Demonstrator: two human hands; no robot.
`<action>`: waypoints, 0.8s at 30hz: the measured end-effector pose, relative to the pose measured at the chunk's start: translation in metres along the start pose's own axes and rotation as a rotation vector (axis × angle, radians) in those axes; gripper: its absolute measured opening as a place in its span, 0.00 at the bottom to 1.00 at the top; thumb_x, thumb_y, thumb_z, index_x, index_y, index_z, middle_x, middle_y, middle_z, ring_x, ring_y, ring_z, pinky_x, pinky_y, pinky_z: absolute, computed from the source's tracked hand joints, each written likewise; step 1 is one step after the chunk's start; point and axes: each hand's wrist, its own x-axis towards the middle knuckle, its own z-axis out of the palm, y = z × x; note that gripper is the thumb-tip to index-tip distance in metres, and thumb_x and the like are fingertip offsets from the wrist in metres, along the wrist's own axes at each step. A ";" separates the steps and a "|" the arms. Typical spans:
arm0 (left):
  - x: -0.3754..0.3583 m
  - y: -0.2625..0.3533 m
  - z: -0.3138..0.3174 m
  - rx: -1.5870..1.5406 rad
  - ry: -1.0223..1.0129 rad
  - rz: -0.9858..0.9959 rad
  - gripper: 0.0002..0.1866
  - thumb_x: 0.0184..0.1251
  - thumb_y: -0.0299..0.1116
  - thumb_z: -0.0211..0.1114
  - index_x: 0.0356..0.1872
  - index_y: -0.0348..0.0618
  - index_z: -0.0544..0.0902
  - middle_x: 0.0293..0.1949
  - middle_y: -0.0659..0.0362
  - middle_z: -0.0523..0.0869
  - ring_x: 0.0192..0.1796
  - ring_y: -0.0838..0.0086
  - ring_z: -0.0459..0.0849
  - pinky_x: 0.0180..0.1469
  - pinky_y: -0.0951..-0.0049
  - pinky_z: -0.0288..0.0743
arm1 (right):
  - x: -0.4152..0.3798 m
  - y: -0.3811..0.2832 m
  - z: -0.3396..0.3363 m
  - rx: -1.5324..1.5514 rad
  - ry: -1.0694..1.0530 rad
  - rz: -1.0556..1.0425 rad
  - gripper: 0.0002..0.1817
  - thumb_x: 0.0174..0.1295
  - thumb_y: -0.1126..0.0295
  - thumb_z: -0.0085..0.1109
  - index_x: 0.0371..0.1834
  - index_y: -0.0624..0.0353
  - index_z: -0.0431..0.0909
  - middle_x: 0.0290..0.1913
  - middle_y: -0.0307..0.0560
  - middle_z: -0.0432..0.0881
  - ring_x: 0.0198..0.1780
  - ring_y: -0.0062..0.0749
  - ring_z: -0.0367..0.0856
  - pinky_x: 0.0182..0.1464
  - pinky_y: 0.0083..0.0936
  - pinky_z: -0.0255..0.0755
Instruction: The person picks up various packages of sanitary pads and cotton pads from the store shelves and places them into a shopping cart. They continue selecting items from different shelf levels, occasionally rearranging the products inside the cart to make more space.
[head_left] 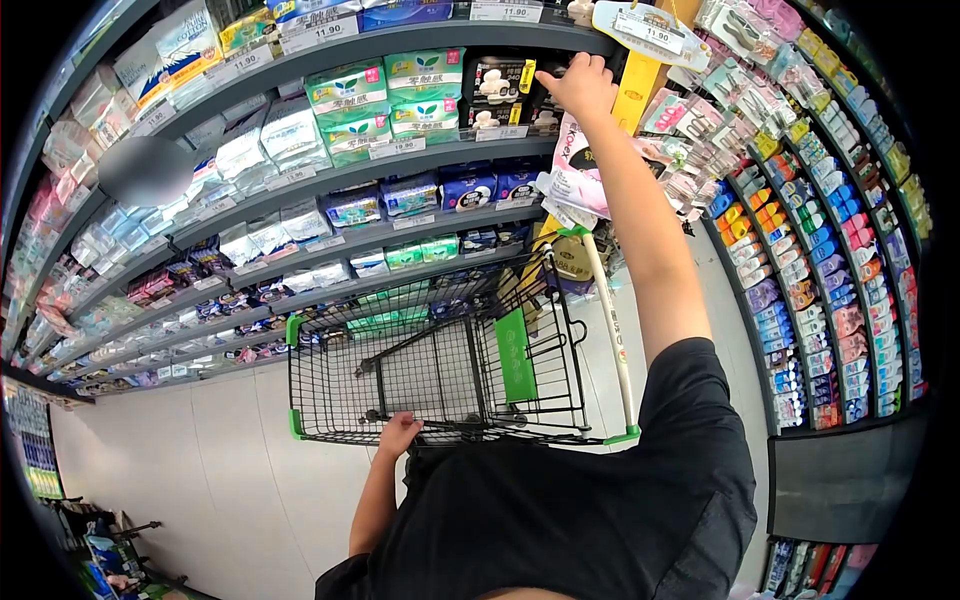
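My right hand [583, 88] reaches up to the shelf at the top, by the black packs [500, 80] with white pictures. Its thumb is spread from the curled fingers, and whether it touches a pack cannot be made out. Left of the black packs stand green and white packs [345, 92]. My left hand [400, 433] hangs low by the near side of the shopping cart [400, 375], its fingers curled; what they hold, if anything, is hidden. A green panel [515, 355] is fixed inside the wire cart.
Long shelves [330, 180] of packaged goods curve across the left and top. Hanging packets [680, 115] and a rack of colourful items [820, 250] stand at the right. The cart handle [607, 330] lies beneath my right arm. Pale floor tiles [200, 450] show at lower left.
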 end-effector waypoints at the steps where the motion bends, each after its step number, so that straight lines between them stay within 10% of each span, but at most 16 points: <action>1: 0.002 0.000 0.000 -0.011 0.006 0.012 0.28 0.63 0.44 0.71 0.55 0.29 0.77 0.40 0.53 0.88 0.43 0.71 0.87 0.48 0.71 0.79 | -0.001 0.000 -0.001 0.003 0.007 -0.005 0.43 0.50 0.37 0.68 0.59 0.61 0.74 0.60 0.57 0.73 0.61 0.55 0.73 0.60 0.48 0.69; 24: 0.004 0.086 0.004 0.050 0.079 0.217 0.23 0.64 0.41 0.68 0.54 0.34 0.80 0.47 0.46 0.87 0.50 0.58 0.87 0.54 0.63 0.79 | 0.016 0.015 -0.036 -0.335 -0.395 -0.279 0.51 0.43 0.46 0.76 0.71 0.55 0.62 0.66 0.56 0.71 0.66 0.56 0.69 0.65 0.43 0.70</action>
